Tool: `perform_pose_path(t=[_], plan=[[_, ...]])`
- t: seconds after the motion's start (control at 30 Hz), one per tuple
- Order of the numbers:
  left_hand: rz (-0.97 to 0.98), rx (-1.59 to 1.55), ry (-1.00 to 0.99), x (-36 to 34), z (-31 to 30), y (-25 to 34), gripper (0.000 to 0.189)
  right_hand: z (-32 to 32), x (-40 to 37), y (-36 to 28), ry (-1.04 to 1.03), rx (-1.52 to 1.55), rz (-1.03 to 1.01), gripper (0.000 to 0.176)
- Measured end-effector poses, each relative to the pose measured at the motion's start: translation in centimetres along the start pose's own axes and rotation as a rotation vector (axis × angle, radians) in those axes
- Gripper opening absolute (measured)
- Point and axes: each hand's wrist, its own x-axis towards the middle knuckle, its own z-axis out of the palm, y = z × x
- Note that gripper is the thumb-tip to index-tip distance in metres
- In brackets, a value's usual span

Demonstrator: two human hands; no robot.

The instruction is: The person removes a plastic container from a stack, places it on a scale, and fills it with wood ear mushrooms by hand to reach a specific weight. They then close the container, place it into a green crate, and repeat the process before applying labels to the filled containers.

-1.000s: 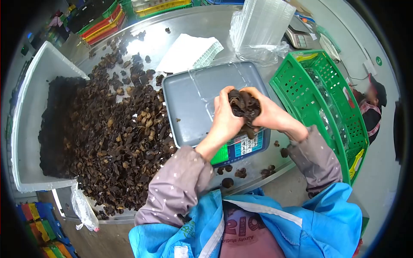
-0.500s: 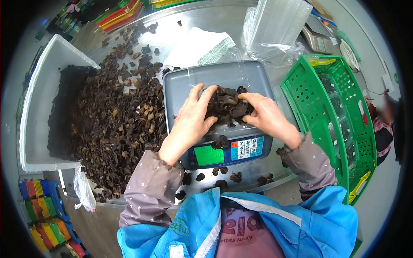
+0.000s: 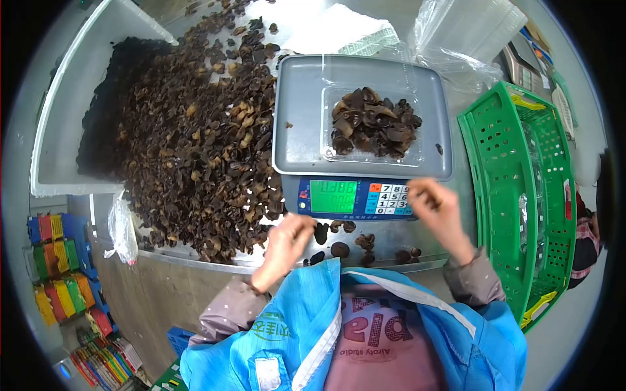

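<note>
Dark wood ear mushrooms (image 3: 373,127) lie heaped in a clear plastic tray (image 3: 336,151) on the grey pan (image 3: 300,163) of a digital scale. My left hand (image 3: 285,244) is just off the scale's lower left corner, beside a few loose mushrooms. Its fingers are drawn together, and what they hold, if anything, is hidden. Over the right end of the keypad (image 3: 389,198) is my right hand (image 3: 440,210), slightly blurred, its fingers curled inward. I cannot see whether anything is between them. The scale's green display (image 3: 333,197) is lit.
A large mushroom pile (image 3: 202,150) spills from a white foam box (image 3: 55,156) on the left. Stacked clear trays (image 3: 466,29) stand at the back right. Green crates (image 3: 502,163) are on the right, with another person beyond. Loose mushrooms (image 3: 339,249) lie along the table's front edge.
Both hands have let go of the mushrooms in the tray and drawn back towards my body, fingers now curled. The view has shifted, so the scale appears higher and further right.
</note>
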Motion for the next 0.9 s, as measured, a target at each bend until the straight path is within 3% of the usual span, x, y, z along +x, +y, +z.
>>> perform_pose_path(t=[0.1,0.17,0.27,0.4,0.47,0.5,0.63,0.77,0.8,0.87,0.9], plan=[[0.021,0.232,-0.047,-2.8,2.2,-1.1,0.042,5.0,-3.1,2.1,-0.278,0.053,-0.083,0.018],[0.013,0.491,-0.002,-3.2,2.8,-1.2,0.06,8.0,-4.4,3.1,-0.452,-0.122,-0.108,0.032],[0.035,0.74,0.049,-2.6,2.6,-1.4,0.053,11.6,-4.2,2.4,-0.504,-0.168,-0.03,0.051],[-0.016,0.654,0.029,-2.8,1.9,-3.2,0.044,16.2,-3.6,2.2,-0.537,-0.246,-0.141,0.064],[-0.048,0.46,-0.134,-3.3,1.6,-4.7,0.04,18.2,-3.1,1.6,-0.605,-0.352,-0.202,0.07],[0.042,0.482,-0.074,-3.5,1.5,-5.0,0.037,19.4,-2.9,1.2,-0.64,-0.379,-0.205,0.074],[0.059,0.215,0.087,-3.3,0.6,-5.9,0.035,22.9,-2.4,0.5,-0.538,-0.394,-0.248,0.068],[0.058,0.243,0.239,-2.0,-3.3,-5.0,0.032,23.9,-0.9,-1.3,-0.429,-0.227,-0.286,0.066],[0.032,0.291,0.198,-1.6,-4.3,-6.1,0.049,23.9,-0.4,-2.1,-0.381,-0.203,-0.268,0.066],[-0.001,0.303,0.307,0.1,-5.6,-5.7,0.064,24.8,0.5,-3.3,-0.356,-0.232,-0.281,0.062],[-0.023,0.338,0.246,1.0,-5.9,-6.1,0.072,25.4,0.8,-3.8,-0.327,-0.319,-0.229,0.066]])
